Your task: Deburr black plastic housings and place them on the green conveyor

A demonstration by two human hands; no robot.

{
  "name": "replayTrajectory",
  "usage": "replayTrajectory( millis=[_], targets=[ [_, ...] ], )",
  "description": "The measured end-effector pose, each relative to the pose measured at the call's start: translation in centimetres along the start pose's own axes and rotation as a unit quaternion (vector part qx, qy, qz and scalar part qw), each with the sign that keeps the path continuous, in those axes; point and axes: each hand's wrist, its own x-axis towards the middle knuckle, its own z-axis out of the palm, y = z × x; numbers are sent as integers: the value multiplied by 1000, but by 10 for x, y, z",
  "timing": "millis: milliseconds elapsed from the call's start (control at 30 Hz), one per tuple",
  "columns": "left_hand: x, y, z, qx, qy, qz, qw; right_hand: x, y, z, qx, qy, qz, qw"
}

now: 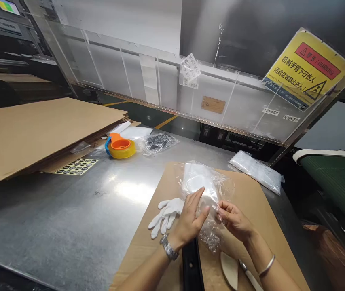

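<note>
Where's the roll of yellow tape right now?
In the head view, the yellow tape sits left of centre on the metal table, between the stacked cardboard sheets and a clear plastic bag of something dark.

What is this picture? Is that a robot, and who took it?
No robot here! Those are a person's two bare hands. A camera on the person's head took this one picture, looking forward and down.

The right hand pinches some clear plastic. The left hand is open over it; I can't tell whether it's touching.

Underneath is a brown cardboard sheet on a metal table. A long black piece lies on the cardboard too. Farther back, on the metal, sits yellow tape with an orange and blue holder.
</note>
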Motion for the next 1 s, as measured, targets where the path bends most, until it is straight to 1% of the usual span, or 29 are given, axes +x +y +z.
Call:
replayTrajectory(
  millis=[100,167,300,400,467,533,600,633,667,700,767,800,833,900,1000],
  targets=[
    [12,-3,7,-8,-66,18,998,-16,4,5,32,-2,12,999],
    [15,-1,10,-3,-89,25,996,-22,4,4,32,13,13,999],
    [12,10,13,29,-84,34,995,-32,-7,-2,-23,48,2,999],
    [8,20,12,49,-78,50,994,-38,-16,-3,-97,49,-2,994],
    [2,25,11,60,-54,54,995,-42,-20,-1,-138,55,-6,989],
    [-6,28,10,70,7,40,997,-46,-22,4,-172,75,-11,982],
    [-19,31,10,73,72,15,995,-51,-24,11,-205,109,-19,972],
    [-26,32,11,69,86,5,994,-54,-24,16,-222,125,-25,967],
    [-33,33,12,61,85,-2,995,-57,-25,22,-239,135,-31,961],
    [-40,34,14,49,70,-5,996,-59,-26,28,-256,140,-39,956],
    [-53,35,18,25,34,-6,999,-64,-27,40,-286,135,-54,947],
    [-58,34,20,17,29,-7,999,-65,-27,45,-296,130,-60,944],
    [-62,33,21,15,35,-9,999,-66,-26,49,-303,126,-65,943],
    [-70,28,23,27,76,-16,997,-67,-23,54,-307,134,-71,940],
    [-82,19,23,80,152,-13,985,-66,-16,62,-319,179,-85,927]
  ],
)
